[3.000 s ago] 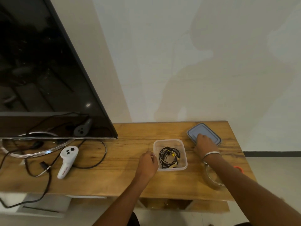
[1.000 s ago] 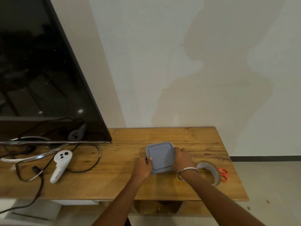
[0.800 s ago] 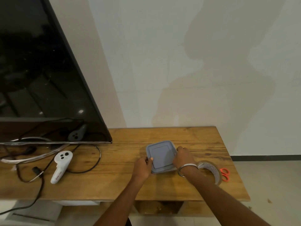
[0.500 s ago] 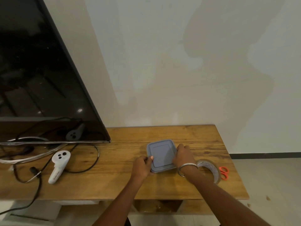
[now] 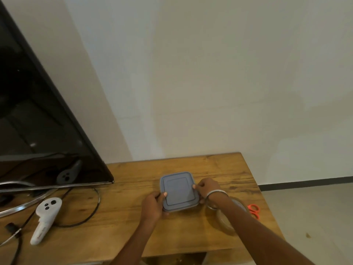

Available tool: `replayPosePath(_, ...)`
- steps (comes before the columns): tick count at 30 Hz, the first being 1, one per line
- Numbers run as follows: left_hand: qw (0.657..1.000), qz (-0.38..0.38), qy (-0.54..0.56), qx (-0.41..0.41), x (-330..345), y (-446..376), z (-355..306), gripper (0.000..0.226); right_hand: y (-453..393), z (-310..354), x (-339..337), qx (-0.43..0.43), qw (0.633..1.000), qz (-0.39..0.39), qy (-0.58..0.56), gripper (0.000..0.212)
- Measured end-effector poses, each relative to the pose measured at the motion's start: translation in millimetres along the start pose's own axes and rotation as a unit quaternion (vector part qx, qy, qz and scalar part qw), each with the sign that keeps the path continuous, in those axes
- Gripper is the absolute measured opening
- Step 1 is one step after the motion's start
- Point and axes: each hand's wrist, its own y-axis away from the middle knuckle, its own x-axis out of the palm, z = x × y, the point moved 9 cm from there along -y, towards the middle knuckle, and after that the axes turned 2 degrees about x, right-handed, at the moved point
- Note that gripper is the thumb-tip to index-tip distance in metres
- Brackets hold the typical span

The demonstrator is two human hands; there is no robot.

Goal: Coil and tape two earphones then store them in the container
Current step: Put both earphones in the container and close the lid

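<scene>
Forearms: both enter from the bottom edge, cut off by the frame.
Tape roll (image 5: pixel 225 220): lies flat on the wooden table (image 5: pixel 219 169), partly hidden under the right forearm.
Scissors (image 5: pixel 254 209): only the orange handles show past the right forearm, near the table's right edge; the blades are hidden.
Left hand (image 5: pixel 153 204): fingers curled round the left side of the container (image 5: pixel 178 191), thumb lying on the lid's left rim.
Right hand (image 5: pixel 207 190): grips the container's right side, fingers curled over the rim; a metal bangle (image 5: pixel 216 195) sits on the wrist.
Container: stands near the middle of the table between the two hands, covered by a grey-blue lid; its contents cannot be seen.
White controller (image 5: pixel 46 219): lies on the table's left part, beside a loop of black cable (image 5: pixel 93 211).
Television (image 5: pixel 38 121): dark screen at far left, cut off by the frame; its glass mirrors the controller and cables dimly.
</scene>
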Motion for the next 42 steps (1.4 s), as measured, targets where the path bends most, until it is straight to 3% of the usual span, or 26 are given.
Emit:
replayPosePath(5, 0.999, 0.041, -0.005, 0.001, 15.7, -17.9, 2.2, 0.030, -9.0, 6.9, -13.3, -0.021, 0.998, -0.013, 0.054, 0.040)
replayPosePath(9, 0.996, 0.081, 0.023, -0.005, 30.4, -27.5, -3.9, 0.026, -18.5, 5.4, -24.9, -0.013, 0.999, -0.023, 0.031, 0.037)
replayPosePath(15, 0.998, 0.056, -0.004, 0.036, 55.0, -44.5, -26.8, 0.018, -38.2, -13.7, -55.3, -0.006, 0.997, -0.079, 0.005, 0.047)
replayPosePath(23, 0.994, 0.071, -0.025, 0.078, 114.0, -55.2, -63.4, 0.030, -55.5, -63.9, -98.4, -0.008, 0.992, -0.106, -0.069, 0.028)
replayPosePath(31, 0.992, 0.094, -0.049, 0.064, 137.2, -62.7, -79.7, 0.031, -58.8, -82.5, -121.2, -0.001, 0.978, -0.184, -0.100, 0.041)
replayPosePath(35, 0.991, 0.119, -0.031, 0.050, 139.4, -47.6, -80.5, 0.031, -53.6, -96.7, -123.2, 0.005, 0.976, -0.179, -0.121, 0.043)
replayPosePath(38, 0.993, 0.098, -0.060, 0.029, 130.5, -29.5, -69.5, 0.037, -45.3, -111.2, -126.7, 0.015, 0.980, -0.187, -0.070, 0.041)
replayPosePath(42, 0.983, 0.116, -0.121, 0.072, 132.8, -1.2, -62.6, 0.034, -23.3, -124.7, -122.6, 0.007, 0.979, -0.170, 0.108, 0.024)
